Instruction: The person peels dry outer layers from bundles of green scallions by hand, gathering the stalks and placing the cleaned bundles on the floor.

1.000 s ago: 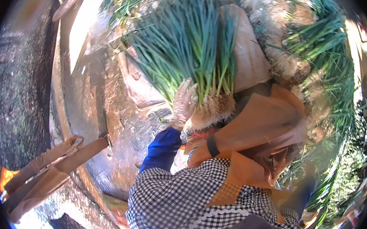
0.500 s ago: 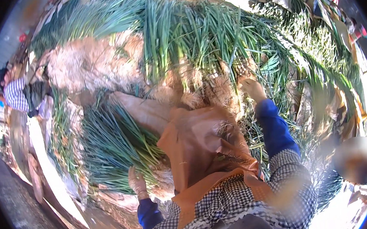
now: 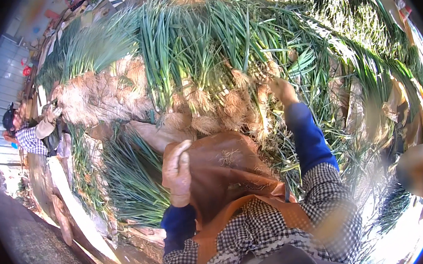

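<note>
Long green onion-like stalks (image 3: 199, 38) lie in a broad pile ahead of me, leaves pointing away and pale, hairy root tufts (image 3: 202, 103) toward me. At the right part of the root row, my right hand (image 3: 284, 90) has its fingers closed at the base of a stalk with a root tuft (image 3: 272, 69); the fingertips are partly hidden among the roots. My left hand (image 3: 178, 177) is raised over the brown apron (image 3: 223, 153) on my lap, its fingers stretched out and nothing visible in it. Left of the apron lies a separate bundle of green stalks (image 3: 135, 175).
Another person (image 3: 28, 134) in a checked top works at the far left beside the root pile. More green stalks (image 3: 352, 26) cover the back right. A light wooden beam (image 3: 81, 209) runs along the left. Loose leaves and scraps lie right of my lap.
My left hand has left the green bundle and risen up and right over the apron. My right hand has moved slightly left along the root row. The view has turned a little.
</note>
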{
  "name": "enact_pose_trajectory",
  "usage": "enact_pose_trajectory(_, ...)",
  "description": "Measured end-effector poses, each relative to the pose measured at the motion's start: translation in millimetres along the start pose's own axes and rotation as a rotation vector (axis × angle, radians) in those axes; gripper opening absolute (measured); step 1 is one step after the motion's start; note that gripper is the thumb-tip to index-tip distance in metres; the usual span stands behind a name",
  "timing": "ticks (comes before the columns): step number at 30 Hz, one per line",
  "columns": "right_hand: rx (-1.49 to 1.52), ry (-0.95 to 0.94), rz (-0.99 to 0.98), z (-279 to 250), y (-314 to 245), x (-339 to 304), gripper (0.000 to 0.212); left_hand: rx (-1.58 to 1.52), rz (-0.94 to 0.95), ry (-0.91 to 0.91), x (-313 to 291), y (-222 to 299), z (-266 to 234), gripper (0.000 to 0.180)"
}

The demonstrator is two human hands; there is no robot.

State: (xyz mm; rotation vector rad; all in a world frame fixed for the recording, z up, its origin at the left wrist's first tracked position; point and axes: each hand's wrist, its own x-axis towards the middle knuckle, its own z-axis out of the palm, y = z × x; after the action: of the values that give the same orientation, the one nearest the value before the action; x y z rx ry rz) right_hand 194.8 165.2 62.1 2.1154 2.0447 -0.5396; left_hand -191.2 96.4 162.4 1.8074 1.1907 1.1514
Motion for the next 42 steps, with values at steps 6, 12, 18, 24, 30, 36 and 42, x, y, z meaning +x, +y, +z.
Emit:
enact_pose_trajectory(6, 0.535, -0.152, 0.307, 133.6, 7.7, -24.0, 0.045, -0.449, -0.245, -0.359, -6.7, 32.6, 125.6, 0.024)
enact_pose_trajectory(12, 0.908, 0.251, 0.215, 15.5, -33.7, -132.1, 0.023, -0.786, -0.576, -0.356, -40.0, -4.6, 163.7, 0.034)
enact_pose_trajectory(18, 0.647, 0.64, -0.258, 68.4, -39.3, -181.5, 0.029, -1.327, -0.977, -0.501, -83.7, -16.1, 228.9, 0.025)
enact_pose_trajectory(24, 1.146, 0.077, 0.112, 64.2, -28.9, -122.8, 0.051, -0.884, -0.968, -0.672, -97.1, -21.8, 231.9, 0.02)
enact_pose_trajectory(30, 0.493, 0.37, 0.095, 50.5, -67.7, -150.5, 0.042, -0.965, -0.982, -0.413, -99.9, -49.0, 245.6, 0.019)
enact_pose_trajectory(36, 1.233, 0.748, 0.458, 91.5, 17.5, -243.9, 0.018, -1.164, -1.001, -0.521, -78.9, -52.6, 214.7, 0.022)
enact_pose_trajectory(42, 0.219, 0.259, 0.73, 118.2, 108.8, -242.5, 0.035, -1.57, -0.939, -0.58, -0.7, 42.4, 128.7, 0.016)
